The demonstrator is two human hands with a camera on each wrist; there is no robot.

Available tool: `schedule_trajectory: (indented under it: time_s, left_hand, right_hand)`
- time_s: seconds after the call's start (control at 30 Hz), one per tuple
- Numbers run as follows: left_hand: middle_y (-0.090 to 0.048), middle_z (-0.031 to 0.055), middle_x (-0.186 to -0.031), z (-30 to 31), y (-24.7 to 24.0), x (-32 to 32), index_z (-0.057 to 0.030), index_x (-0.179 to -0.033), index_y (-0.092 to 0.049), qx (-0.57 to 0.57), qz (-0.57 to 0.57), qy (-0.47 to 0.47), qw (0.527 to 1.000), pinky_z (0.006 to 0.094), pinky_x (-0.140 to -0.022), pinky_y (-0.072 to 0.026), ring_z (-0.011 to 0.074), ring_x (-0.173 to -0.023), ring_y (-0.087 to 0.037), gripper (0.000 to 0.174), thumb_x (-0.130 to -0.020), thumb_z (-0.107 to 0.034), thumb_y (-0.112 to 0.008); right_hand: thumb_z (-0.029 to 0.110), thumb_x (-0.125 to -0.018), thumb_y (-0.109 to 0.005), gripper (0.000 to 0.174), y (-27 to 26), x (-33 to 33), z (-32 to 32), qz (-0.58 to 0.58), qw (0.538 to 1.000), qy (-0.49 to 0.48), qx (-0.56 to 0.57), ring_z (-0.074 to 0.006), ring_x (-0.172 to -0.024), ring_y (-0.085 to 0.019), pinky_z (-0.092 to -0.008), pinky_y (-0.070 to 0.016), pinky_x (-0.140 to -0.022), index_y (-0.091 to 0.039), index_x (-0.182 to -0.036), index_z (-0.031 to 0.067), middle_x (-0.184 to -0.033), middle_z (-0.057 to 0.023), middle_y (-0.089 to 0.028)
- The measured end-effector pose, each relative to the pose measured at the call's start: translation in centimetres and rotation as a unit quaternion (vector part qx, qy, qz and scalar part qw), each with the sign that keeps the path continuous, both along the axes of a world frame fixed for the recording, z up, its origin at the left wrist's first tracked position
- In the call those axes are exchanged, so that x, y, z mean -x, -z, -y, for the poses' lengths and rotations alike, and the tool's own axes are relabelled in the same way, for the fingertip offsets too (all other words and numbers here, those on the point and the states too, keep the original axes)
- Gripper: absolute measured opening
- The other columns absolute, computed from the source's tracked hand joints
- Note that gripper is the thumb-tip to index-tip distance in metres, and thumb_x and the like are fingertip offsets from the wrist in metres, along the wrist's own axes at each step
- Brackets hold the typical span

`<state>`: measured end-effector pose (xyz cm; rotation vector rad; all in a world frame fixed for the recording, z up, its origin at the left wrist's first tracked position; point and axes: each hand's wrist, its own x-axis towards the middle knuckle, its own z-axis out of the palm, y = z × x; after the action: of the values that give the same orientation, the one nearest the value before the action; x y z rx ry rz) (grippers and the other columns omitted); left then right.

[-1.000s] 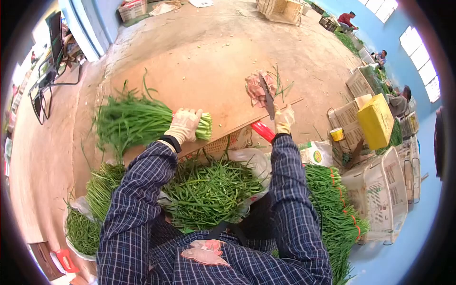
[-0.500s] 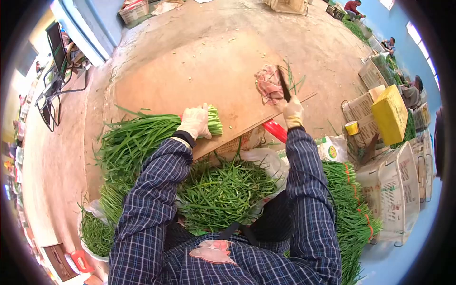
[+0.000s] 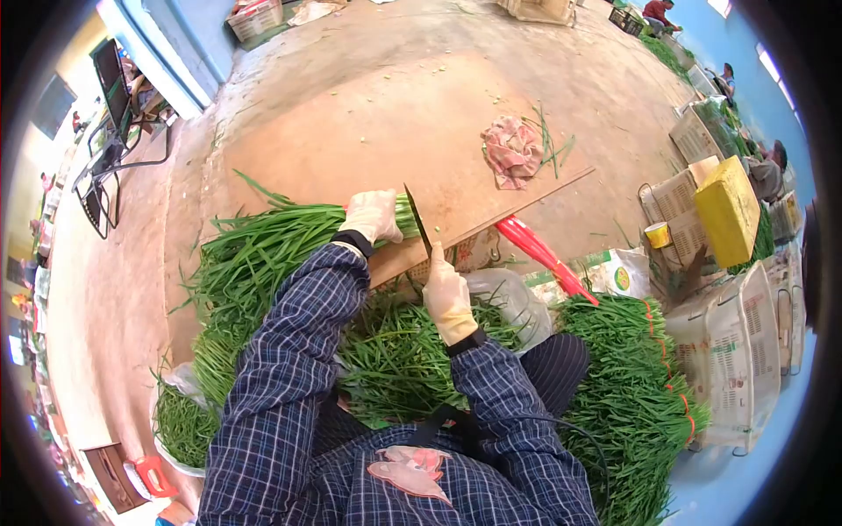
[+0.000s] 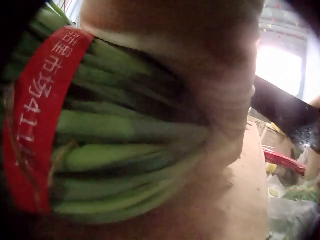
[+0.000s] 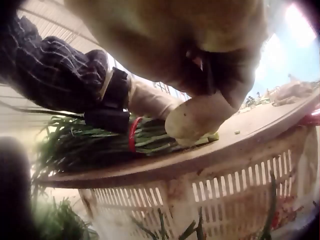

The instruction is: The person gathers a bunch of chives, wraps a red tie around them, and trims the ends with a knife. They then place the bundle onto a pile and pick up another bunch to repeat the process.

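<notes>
A bunch of green chives [image 3: 281, 237] lies on the wooden board [image 3: 421, 114], leaves to the left and cut ends to the right. My gloved left hand [image 3: 372, 216] grips it near those ends. In the left wrist view a red band [image 4: 45, 105] with white lettering wraps the stalks. My gloved right hand [image 3: 445, 287] holds a dark-bladed knife [image 3: 416, 213], the blade standing across the cut ends just right of my left hand. The right wrist view shows the right fingers curled round the handle, close to the stalk ends; the handle is mostly hidden.
A crumpled pink cloth [image 3: 511, 151] and loose leaves lie at the board's right. Red strips [image 3: 548, 259] hang by its edge, above banded chives [image 3: 627, 394]. Loose greens [image 3: 395, 351] fill a bag below. A slatted crate [image 5: 235, 180] stands under the board; other crates [image 3: 732, 351] are right.
My right hand has brought the knife left from beside the pink cloth to the chives' cut ends. My left hand keeps hold of the bunch, whose leaves have settled on the board.
</notes>
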<state>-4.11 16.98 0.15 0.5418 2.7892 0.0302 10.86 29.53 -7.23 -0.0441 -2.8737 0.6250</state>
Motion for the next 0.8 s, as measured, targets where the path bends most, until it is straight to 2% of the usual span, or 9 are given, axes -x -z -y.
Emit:
schedule_trajectory:
  time_s: [0.17,0.23,0.27,0.37,0.4,0.53,0.67,0.77,0.8]
  left_hand:
    - [-0.066,0.0147,-0.100,0.1,0.6,0.1,-0.0077,-0.100,-0.061,0.006,-0.015,0.006,1.000,0.0394,-0.082,-0.0503,0.0297,-0.097,-0.063,0.058,-0.053,-0.034,-0.082]
    - [-0.065,0.0145,-0.102,0.1,0.7,0.0,-0.0067,-0.103,-0.059,0.011,-0.007,0.015,1.000,0.0399,-0.083,-0.0496,0.0303,-0.098,-0.062,0.060,-0.055,-0.035,-0.082]
    - [-0.064,0.0143,-0.103,0.0,0.6,0.1,-0.0057,-0.105,-0.058,0.017,-0.004,0.024,1.000,0.0405,-0.083,-0.0489,0.0310,-0.100,-0.061,0.062,-0.056,-0.035,-0.082]
    - [-0.064,0.0144,-0.103,0.1,0.8,0.4,-0.0066,-0.106,-0.057,0.009,0.001,0.027,1.000,0.0411,-0.083,-0.0489,0.0310,-0.100,-0.061,0.062,-0.056,-0.035,-0.081]
    - [-0.064,0.0145,-0.102,0.0,0.8,0.3,-0.0073,-0.106,-0.057,0.014,0.005,0.025,1.000,0.0416,-0.083,-0.0486,0.0314,-0.100,-0.060,0.062,-0.056,-0.034,-0.081]
    - [-0.064,0.0143,-0.101,0.3,1.4,0.3,-0.0073,-0.104,-0.057,-0.007,-0.015,0.046,0.999,0.0416,-0.083,-0.0483,0.0324,-0.099,-0.060,0.060,-0.054,-0.031,-0.080]
    - [-0.065,0.0139,-0.099,0.2,0.9,0.0,-0.0079,-0.103,-0.059,-0.004,-0.022,0.040,0.999,0.0408,-0.084,-0.0488,0.0312,-0.099,-0.061,0.057,-0.055,-0.031,-0.080]
    - [-0.065,0.0143,-0.101,0.3,1.0,0.2,-0.0079,-0.103,-0.059,-0.012,-0.012,0.044,0.999,0.0413,-0.084,-0.0485,0.0316,-0.099,-0.061,0.057,-0.055,-0.032,-0.079]
    - [-0.064,0.0140,-0.098,0.5,1.4,0.2,-0.0082,-0.102,-0.058,-0.022,-0.035,0.052,0.998,0.0423,-0.081,-0.0485,0.0334,-0.095,-0.061,0.059,-0.053,-0.032,-0.080]
  right_hand:
    - [0.003,-0.078,-0.054,0.060,-0.4,0.3,0.4,0.021,1.000,-0.010,-0.012,-0.0310,-0.063,-0.065,-0.0383,-0.0526,-0.054,-0.035,-0.134,-0.0071,-0.075,-0.0173,-0.062]
    - [0.000,-0.076,-0.051,0.056,-0.7,1.2,0.1,0.049,0.993,-0.035,0.101,-0.0397,-0.068,-0.062,-0.0480,-0.0502,-0.061,-0.037,-0.131,-0.0054,-0.076,-0.0242,-0.063]
    - [0.001,-0.077,-0.052,0.039,-0.7,2.6,0.6,0.057,0.993,-0.016,0.105,-0.0399,-0.070,-0.063,-0.0471,-0.0503,-0.062,-0.046,-0.115,-0.0072,-0.072,-0.0238,-0.062]
    - [0.006,-0.087,-0.045,0.025,-0.3,6.3,0.6,0.050,0.994,-0.049,0.087,-0.0418,-0.074,-0.064,-0.0478,-0.0517,-0.066,-0.050,-0.108,-0.0077,-0.079,-0.0282,-0.063]
    - [0.003,-0.085,-0.043,0.020,-0.6,6.4,0.2,0.078,0.990,-0.051,0.107,-0.0426,-0.076,-0.064,-0.0499,-0.0510,-0.068,-0.051,-0.101,-0.0061,-0.077,-0.0287,-0.062]
    - [0.003,-0.081,-0.047,0.036,-1.6,1.8,-1.7,0.123,0.980,-0.084,0.134,-0.0437,-0.077,-0.063,-0.0509,-0.0500,-0.071,-0.044,-0.115,-0.0063,-0.077,-0.0286,-0.062]
    - [0.003,-0.085,-0.044,0.022,1.6,6.9,1.0,0.065,0.988,-0.047,0.130,-0.0424,-0.077,-0.063,-0.0489,-0.0505,-0.065,-0.049,-0.104,-0.0085,-0.076,-0.0281,-0.062]
    - [0.001,-0.081,-0.049,0.028,2.5,4.8,-0.2,0.066,0.980,-0.065,0.178,-0.0436,-0.074,-0.062,-0.0507,-0.0496,-0.066,-0.045,-0.108,-0.0043,-0.075,-0.0275,-0.061]
    - [0.000,-0.081,-0.049,0.026,0.1,2.7,-0.6,0.075,0.981,-0.058,0.169,-0.0434,-0.072,-0.062,-0.0501,-0.0501,-0.064,-0.046,-0.106,-0.0045,-0.074,-0.0269,-0.061]
